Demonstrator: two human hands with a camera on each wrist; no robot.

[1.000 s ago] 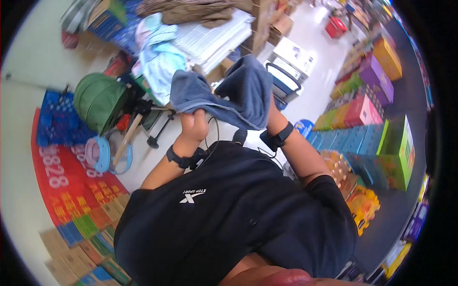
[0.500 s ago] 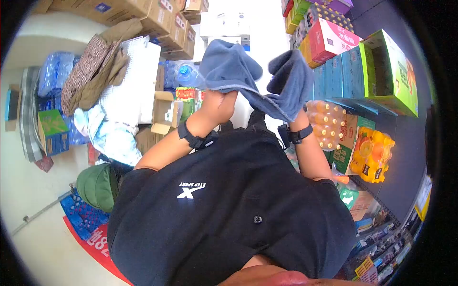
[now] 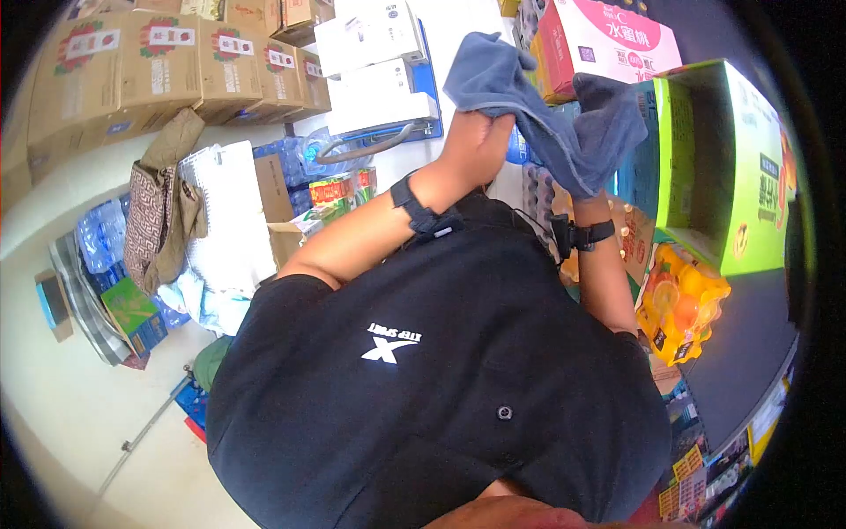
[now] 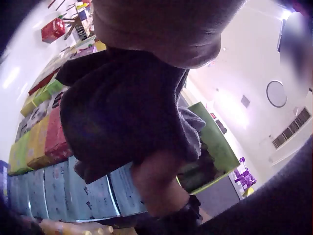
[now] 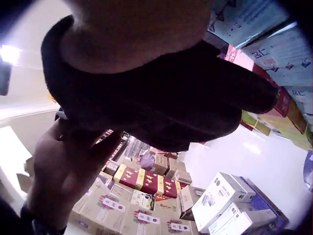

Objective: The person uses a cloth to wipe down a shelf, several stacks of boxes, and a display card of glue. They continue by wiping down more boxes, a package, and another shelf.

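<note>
A blue-grey towel [image 3: 564,119] hangs bunched between both hands, in front of the chest. My left hand [image 3: 483,145] grips its left part, most of the fingers hidden under the cloth. At the lower right end, my right hand [image 3: 592,210] holds the towel and is largely covered by it. The left wrist view shows the towel [image 4: 122,107] dark and close, with the right hand [image 4: 159,178] at its lower edge. Across the right wrist view, the towel [image 5: 171,98] spreads wide, and the left hand [image 5: 68,161] pinches its edge.
To the right, a green open-fronted carton [image 3: 749,167] and a pink box [image 3: 617,40] stand on the dark shelf [image 3: 749,326], near yellow bottle packs [image 3: 683,304]. White boxes [image 3: 370,40] sit on a blue trolley [image 3: 429,88] ahead. Brown cartons [image 3: 159,70] line the far left.
The view has turned from the green stroller-like item and red banner toward the trolley and shelf. Both hands have moved right with the towel, which now overlaps the shelf boxes.
</note>
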